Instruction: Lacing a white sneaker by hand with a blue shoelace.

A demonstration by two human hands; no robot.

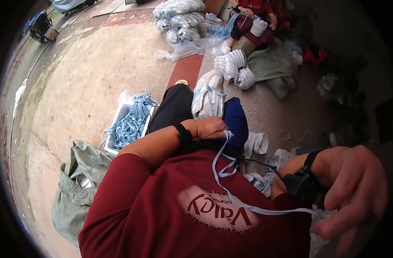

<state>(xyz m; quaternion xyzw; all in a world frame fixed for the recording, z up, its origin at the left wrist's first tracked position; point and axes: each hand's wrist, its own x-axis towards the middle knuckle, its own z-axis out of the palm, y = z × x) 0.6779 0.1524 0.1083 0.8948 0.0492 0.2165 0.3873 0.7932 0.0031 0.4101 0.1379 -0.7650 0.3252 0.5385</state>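
Here, both hands pinch a flat, pale-blue woven strap [231,189].

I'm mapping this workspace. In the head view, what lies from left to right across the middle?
Grey-green sack → white tray of light blue straps → left hand holding a light blue strap → right hand pulling its other end.

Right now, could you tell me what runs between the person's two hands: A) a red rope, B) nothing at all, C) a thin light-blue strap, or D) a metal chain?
C: a thin light-blue strap runs from the left hand down across the red shirt to the right hand.
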